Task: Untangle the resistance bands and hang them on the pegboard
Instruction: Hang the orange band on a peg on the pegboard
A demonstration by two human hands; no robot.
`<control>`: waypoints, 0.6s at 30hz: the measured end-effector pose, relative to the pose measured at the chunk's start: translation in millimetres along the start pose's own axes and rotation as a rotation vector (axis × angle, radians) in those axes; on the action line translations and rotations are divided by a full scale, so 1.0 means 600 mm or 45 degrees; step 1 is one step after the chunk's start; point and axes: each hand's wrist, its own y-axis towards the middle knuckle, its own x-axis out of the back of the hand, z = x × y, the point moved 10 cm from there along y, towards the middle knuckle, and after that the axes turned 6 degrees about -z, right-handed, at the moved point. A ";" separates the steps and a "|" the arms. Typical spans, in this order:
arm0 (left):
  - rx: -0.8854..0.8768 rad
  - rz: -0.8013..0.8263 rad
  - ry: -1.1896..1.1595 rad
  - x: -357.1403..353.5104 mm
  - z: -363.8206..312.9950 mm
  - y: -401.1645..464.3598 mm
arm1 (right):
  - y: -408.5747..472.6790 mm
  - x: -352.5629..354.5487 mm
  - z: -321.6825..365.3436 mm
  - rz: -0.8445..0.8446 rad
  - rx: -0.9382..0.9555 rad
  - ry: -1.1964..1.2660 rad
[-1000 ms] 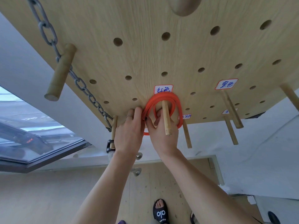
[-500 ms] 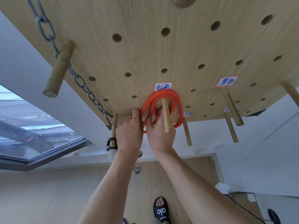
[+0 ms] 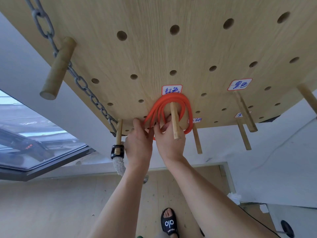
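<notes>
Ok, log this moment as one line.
stage: hanging | red band: looped over peg | left hand: pinching band | right hand: gripping band | pegboard: chain hung

One orange-red resistance band, coiled in several loops, hangs over a wooden peg on the light wooden pegboard, directly below a handwritten label. Its lower ends are hidden behind the hands, possibly still bunched there.
</notes>
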 end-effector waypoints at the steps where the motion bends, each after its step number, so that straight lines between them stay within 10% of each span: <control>1: -0.011 0.024 0.007 -0.004 -0.002 -0.004 | -0.002 0.003 0.008 -0.009 0.046 0.025; 18: 0.250 0.130 -0.237 -0.005 0.021 0.000 | -0.031 0.001 -0.013 0.114 0.094 0.033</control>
